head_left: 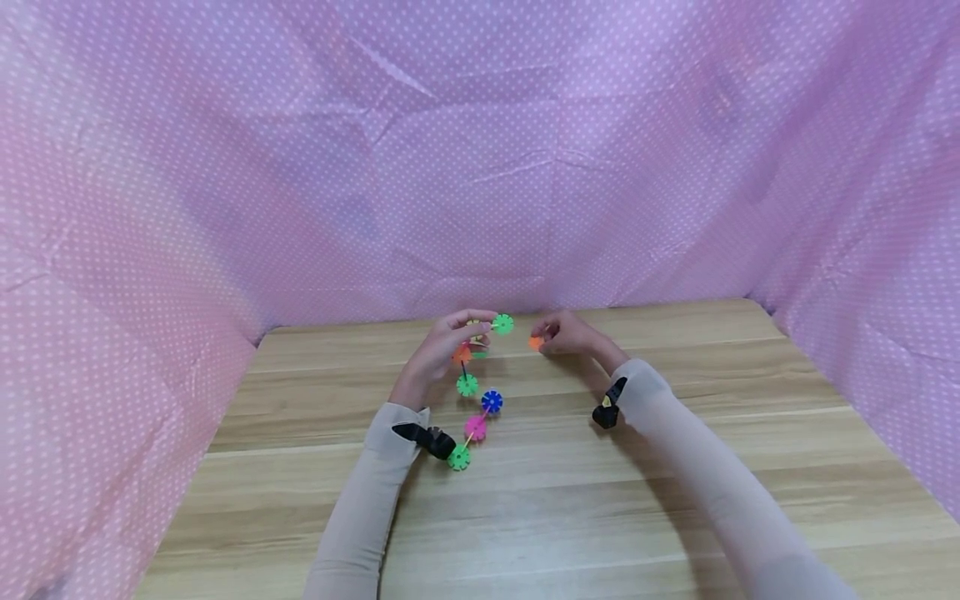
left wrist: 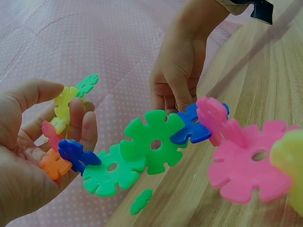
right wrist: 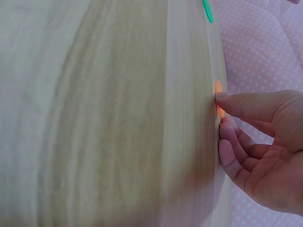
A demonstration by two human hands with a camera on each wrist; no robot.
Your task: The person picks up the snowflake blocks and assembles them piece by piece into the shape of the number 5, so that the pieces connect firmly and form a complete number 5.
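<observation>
My left hand pinches a yellow snowflake disc between thumb and fingers. That disc belongs to a chain of slotted plastic discs, with a green disc at its far tip. From my palm the chain hangs back toward the wrist through an orange disc, blue, green and pink discs. In the head view, a green disc shows beside the left wrist strap. To the right, my right hand pinches a separate orange snowflake disc by its edge, close to the tabletop.
A loose green disc lies on the wooden table below the chain. Pink dotted cloth hangs behind the table and at both sides. Each wrist wears a black strap with a camera.
</observation>
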